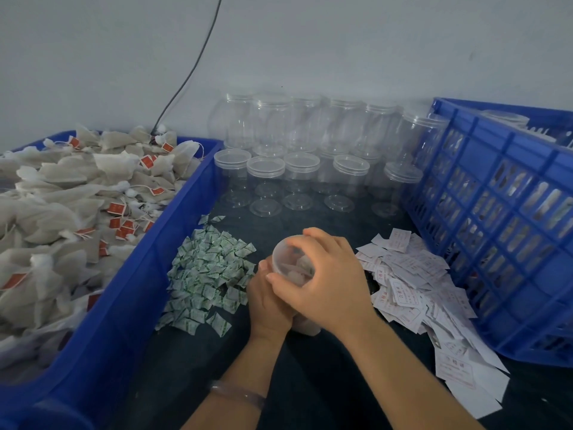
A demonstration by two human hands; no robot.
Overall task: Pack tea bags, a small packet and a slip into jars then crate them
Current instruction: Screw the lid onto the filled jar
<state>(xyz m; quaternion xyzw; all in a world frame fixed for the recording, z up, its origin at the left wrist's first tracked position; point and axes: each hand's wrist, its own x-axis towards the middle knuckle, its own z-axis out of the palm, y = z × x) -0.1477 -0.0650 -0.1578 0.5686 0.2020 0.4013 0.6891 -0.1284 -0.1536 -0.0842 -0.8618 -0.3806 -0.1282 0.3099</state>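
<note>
Nearest the camera, two bare forearms reach over the dark tabletop (pixel 310 386); the left wrist carries a translucent bracelet (pixel 238 394). The left hand (pixel 269 301) grips the body of a clear plastic jar (pixel 307 328) from the left side. The right hand (pixel 330 285) sits on top, its fingers (pixel 310 235) curled round the rim of the clear lid (pixel 288 259). The jar is held between the two hands at the middle of the tabletop, with its lid turned towards the camera and pale tea bags visible inside. Just left of the hands lies a heap of small green-and-white packets (pixel 207 274). Just right of them lies a loose spread of white slips (pixel 412 283) with red print. A solid blue bin (pixel 130 293) along the left edge is piled with tea bags (pixel 62 212) bearing red tags. A blue lattice crate (pixel 496 231) along the right edge shows filled jars through its openings. At the back, lidded empty jars (pixel 310 150) stand in two tiers against the grey wall (pixel 341 41), and a dark cable (pixel 192 66) runs down that wall towards the bin.
</note>
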